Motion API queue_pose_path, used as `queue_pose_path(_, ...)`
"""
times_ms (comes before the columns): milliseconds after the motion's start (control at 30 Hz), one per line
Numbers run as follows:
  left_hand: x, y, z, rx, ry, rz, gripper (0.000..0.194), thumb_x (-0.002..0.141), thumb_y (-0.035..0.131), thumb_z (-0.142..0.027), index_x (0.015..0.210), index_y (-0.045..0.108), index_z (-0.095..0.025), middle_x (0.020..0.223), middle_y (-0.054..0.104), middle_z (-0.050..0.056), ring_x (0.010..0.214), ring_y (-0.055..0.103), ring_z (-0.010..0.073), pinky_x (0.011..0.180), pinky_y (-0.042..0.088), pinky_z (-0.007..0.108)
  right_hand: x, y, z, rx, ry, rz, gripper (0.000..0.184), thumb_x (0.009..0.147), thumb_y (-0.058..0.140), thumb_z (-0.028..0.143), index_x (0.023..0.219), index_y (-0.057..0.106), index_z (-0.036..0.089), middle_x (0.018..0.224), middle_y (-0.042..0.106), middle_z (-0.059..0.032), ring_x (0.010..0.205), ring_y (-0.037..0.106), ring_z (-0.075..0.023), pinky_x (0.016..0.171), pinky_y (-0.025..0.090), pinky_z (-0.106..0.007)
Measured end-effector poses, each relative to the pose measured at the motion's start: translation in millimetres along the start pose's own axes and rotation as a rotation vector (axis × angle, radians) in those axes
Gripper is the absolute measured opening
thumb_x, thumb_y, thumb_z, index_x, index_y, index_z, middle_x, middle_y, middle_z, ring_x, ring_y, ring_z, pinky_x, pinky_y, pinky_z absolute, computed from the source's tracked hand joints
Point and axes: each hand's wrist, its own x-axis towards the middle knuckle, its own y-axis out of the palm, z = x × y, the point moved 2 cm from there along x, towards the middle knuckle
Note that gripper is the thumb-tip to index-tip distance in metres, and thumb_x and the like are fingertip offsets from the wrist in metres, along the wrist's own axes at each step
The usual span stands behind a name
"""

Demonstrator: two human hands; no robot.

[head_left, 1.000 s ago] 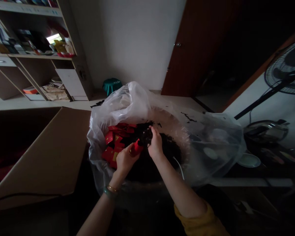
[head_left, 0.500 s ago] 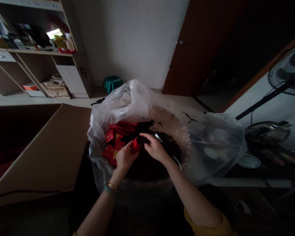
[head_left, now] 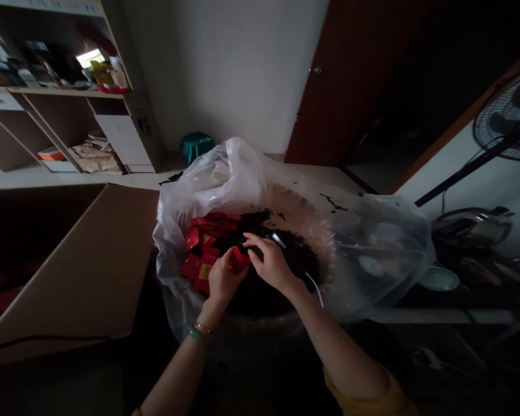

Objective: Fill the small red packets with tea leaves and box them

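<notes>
My left hand (head_left: 225,278) is wrapped round a small red packet (head_left: 239,260), its upper end turned toward my other hand. My right hand (head_left: 268,260) bends over that end, with dark leafy bits, like loose tea leaves, between its fingers and thumb. Under both hands is a wide round basket or tub lined with a clear plastic bag (head_left: 238,167). A dark heap of the leaves (head_left: 301,257) fills its middle and right. Several red packets (head_left: 203,268) lie on its left side. A silvery strip (head_left: 278,240) and a white curved handle (head_left: 315,289) show in the heap.
An opened cardboard box (head_left: 112,248) stands at left with red things inside. To the right are a pale dish (head_left: 439,278), a lidded pan (head_left: 476,228) and a standing fan (head_left: 509,124). Behind are shelves (head_left: 123,138), a green-covered bin (head_left: 196,145) and a brown door (head_left: 318,110).
My right hand's fingers have curled in more over the packet's end, with the thumb drawn closer. My left hand still holds the red packet. The view has shifted slightly.
</notes>
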Motion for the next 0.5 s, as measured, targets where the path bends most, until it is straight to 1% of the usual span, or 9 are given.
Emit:
queue_pose_path(67,-0.5,0.5,1.0,-0.007,0.009,-0.021,0.056,0.068,0.073,-0.024,0.121,0.055,-0.020,0.112,0.069,0.009,0.099,0.065,0.0241,0.086,0.051,0.035,-6.5,-1.8,2.2,-0.096,-0.001,0.002,0.038,0.085,0.053,0.019,0.124,0.055,0.022,0.102,0.071,-0.0046,0.106,0.058,-0.0231,0.097,0.040,-0.042)
queue_pose_path(133,-1.4,1.5,1.3,-0.008,0.034,-0.030,0.055,0.068,0.070,-0.018,0.121,0.055,-0.019,0.112,0.068,0.009,0.100,0.065,0.0240,0.087,0.051,0.035,-12.8,1.5,4.8,-0.224,-0.006,0.070,0.034,0.084,0.061,0.029,0.117,0.060,0.021,0.103,0.072,-0.0072,0.112,0.053,-0.0275,0.097,0.037,-0.046)
queue_pose_path(200,-3.0,3.0,0.9,-0.004,0.074,-0.030,0.053,0.069,0.067,-0.012,0.120,0.055,-0.019,0.111,0.069,0.008,0.099,0.064,0.0231,0.087,0.051,0.034,-16.8,8.2,5.8,-0.336,0.010,0.160,0.029,0.083,0.064,0.035,0.107,0.065,0.019,0.101,0.072,-0.0094,0.115,0.051,-0.0297,0.095,0.036,-0.046)
queue_pose_path(267,-4.9,4.6,-0.1,0.002,0.123,-0.025,0.052,0.070,0.066,-0.010,0.120,0.055,-0.018,0.109,0.069,0.008,0.098,0.063,0.0228,0.087,0.050,0.035,-17.3,14.5,3.6,-0.404,0.060,0.218,0.020,0.085,0.063,0.036,0.093,0.068,0.018,0.096,0.073,-0.0101,0.114,0.051,-0.0296,0.093,0.035,-0.046)
queue_pose_path(367,-6.9,5.0,-2.2,0.026,0.184,-0.012,0.055,0.069,0.070,-0.017,0.122,0.054,-0.017,0.112,0.067,0.009,0.099,0.061,0.0245,0.090,0.049,0.037,-13.7,18.1,-4.4,-0.385,0.135,0.235,0.015,0.088,0.060,0.029,0.080,0.069,0.019,0.088,0.074,-0.0079,0.110,0.055,-0.0270,0.093,0.034,-0.045)
queue_pose_path(500,-6.3,1.8,-2.7,0.075,0.176,0.037,0.057,0.069,0.075,-0.027,0.122,0.054,-0.019,0.108,0.067,0.008,0.095,0.061,0.0257,0.086,0.049,0.039,-11.1,11.1,-17.5,-0.251,0.197,0.179,0.019,0.091,0.055,0.023,0.078,0.069,0.021,0.090,0.073,-0.0065,0.108,0.058,-0.0222,0.095,0.034,-0.040)
